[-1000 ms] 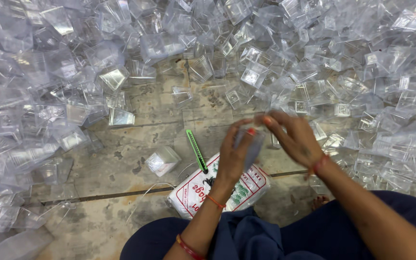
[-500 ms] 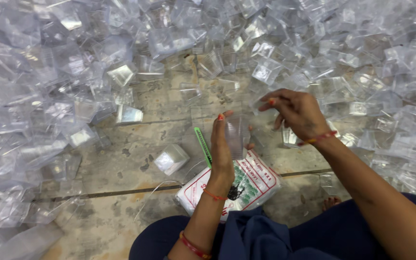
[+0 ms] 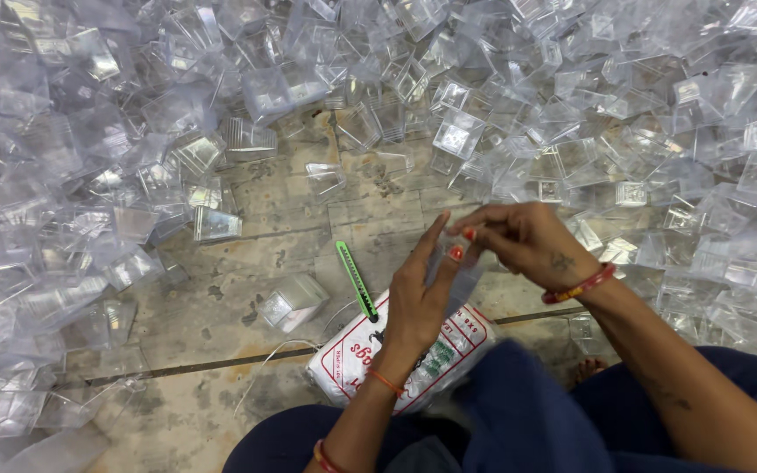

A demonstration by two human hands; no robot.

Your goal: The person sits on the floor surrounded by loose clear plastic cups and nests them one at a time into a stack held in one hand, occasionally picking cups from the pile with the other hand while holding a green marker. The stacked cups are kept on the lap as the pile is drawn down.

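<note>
Clear plastic piece upright between hands

My left hand and right hand pinch a small clear bag between them. A green cutter lies near, touching a white packet. Clear boxes lie all around.

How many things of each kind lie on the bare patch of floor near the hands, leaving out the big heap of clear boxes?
Green utility knife: 1
White printed packet: 1
Lone clear plastic box: 1
Total: 3
</note>
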